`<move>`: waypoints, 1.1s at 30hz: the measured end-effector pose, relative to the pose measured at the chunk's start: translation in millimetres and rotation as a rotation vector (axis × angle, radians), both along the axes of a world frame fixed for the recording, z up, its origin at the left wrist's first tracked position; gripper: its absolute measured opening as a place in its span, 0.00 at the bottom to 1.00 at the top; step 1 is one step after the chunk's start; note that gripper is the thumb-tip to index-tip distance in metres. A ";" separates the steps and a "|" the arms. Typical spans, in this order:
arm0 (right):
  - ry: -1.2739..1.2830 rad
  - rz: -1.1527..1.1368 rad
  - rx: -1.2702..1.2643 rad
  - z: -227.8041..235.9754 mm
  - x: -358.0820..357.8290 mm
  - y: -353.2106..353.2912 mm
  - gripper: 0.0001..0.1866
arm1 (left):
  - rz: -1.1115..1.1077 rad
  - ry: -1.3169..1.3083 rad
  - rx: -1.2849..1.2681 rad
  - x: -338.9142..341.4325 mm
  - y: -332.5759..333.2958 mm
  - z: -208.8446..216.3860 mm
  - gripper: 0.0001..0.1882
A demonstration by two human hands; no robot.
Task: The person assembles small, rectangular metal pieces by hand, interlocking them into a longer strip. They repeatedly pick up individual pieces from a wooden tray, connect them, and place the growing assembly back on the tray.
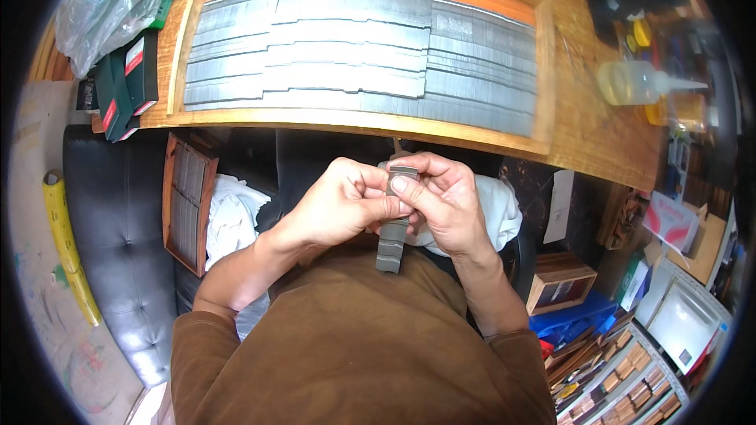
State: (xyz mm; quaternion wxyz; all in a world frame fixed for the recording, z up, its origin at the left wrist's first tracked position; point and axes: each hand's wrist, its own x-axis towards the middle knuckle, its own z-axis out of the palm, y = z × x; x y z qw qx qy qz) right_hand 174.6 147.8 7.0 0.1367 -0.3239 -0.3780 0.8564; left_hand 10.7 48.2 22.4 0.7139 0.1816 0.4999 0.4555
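In front of my chest I hold a stack of thin grey metal plates [390, 252], its lower end hanging toward my brown shirt. My left hand [335, 203] is closed, thumb and fingers pinching the stack from the left side. From the right, my right hand [447, 203] grips its upper end, the thumb pressed on the face of the plates. Fingers hide the middle of the stack. Beyond my hands, a shallow wooden tray [545, 79] on the bench holds rows of similar thin grey plates [346, 43], some layered higher in the middle.
The wooden bench [587, 126] carries a clear squeeze bottle [630, 83] at right and dark green boxes [140, 75] under a plastic bag [114, 4] at left. A smaller wooden tray [206, 216] of plates stands left of me. A wooden box [561, 287] sits at right.
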 end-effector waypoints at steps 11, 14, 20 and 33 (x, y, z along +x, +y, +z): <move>0.019 -0.102 -0.034 -18.8 -19.2 1.5 0.05 | 0.014 0.003 -0.003 -26.9 11.2 -5.5 0.08; 0.055 -0.127 -0.048 -20.1 -20.7 -1.9 0.05 | 0.015 -0.037 -0.007 -28.3 12.2 -4.6 0.08; 0.076 -0.157 -0.077 -17.1 -24.0 -2.5 0.04 | 0.039 -0.072 -0.003 -28.2 12.2 -7.7 0.09; 0.045 0.064 -0.099 10.5 -15.8 1.2 0.08 | 0.066 -0.063 0.013 -17.5 -13.2 15.3 0.08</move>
